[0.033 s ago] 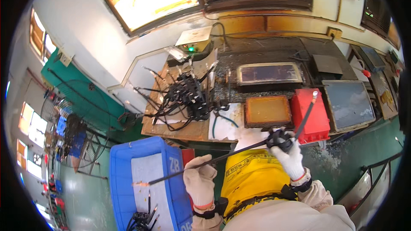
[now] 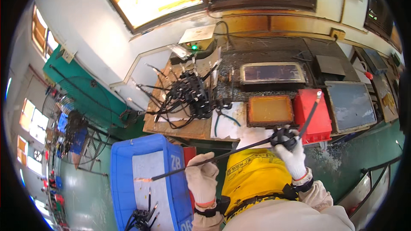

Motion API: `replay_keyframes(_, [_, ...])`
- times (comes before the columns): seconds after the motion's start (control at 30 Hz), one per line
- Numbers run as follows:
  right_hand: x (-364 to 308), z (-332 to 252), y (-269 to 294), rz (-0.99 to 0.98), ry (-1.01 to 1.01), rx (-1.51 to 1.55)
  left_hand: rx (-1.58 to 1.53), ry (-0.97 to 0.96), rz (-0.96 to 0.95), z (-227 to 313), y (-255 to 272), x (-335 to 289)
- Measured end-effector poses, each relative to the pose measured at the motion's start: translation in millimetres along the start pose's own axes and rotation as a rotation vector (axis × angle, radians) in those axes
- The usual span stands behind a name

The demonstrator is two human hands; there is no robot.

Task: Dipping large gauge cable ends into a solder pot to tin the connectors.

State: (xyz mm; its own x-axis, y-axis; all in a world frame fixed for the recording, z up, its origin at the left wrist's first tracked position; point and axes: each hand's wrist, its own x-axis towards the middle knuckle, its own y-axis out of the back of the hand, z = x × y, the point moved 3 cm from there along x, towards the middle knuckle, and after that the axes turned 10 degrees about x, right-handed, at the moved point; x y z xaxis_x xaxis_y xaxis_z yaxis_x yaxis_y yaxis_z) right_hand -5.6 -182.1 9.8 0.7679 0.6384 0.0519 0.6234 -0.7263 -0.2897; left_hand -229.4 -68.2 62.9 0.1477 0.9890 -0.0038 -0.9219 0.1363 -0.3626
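A long black cable (image 2: 229, 152) runs slantwise in front of me, with bare copper showing at its left end and a metal tip at its upper right end. My right hand (image 2: 293, 159), in a white glove, is closed round a black bundled part (image 2: 284, 138) on this cable. Further left, the cable crosses the curled fingers of my gloved left hand (image 2: 202, 176), which holds it lightly. The copper end hangs over a blue crate (image 2: 118, 162). Inside that crate lies another cluster of black cables (image 2: 140, 219).
On the bench, a heap of black cables (image 2: 188, 94) sits left of green-handled pliers (image 2: 227, 119). Rectangular trays (image 2: 270, 123) and a red bin (image 2: 305, 115) stand to the right. A powered box with a green light (image 2: 197, 42) is behind. A wire-guarded fan (image 2: 79, 128) stands left.
The whole view has shifted slightly, mostly rightward. Both hands keep about the same position with the cable; little else differs.
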Motion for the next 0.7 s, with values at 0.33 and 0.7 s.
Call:
replay_keyframes(0.33, [14, -13, 33, 0.221, 0.247, 0.077, 0.123, 0.751, -0.758, -56, -21, -34])
replay_keyframes(0.7, [-16, -4, 22, -0.501, -0.220, 0.089, 0.147, 0.633, -0.422, -80, 18, 20])
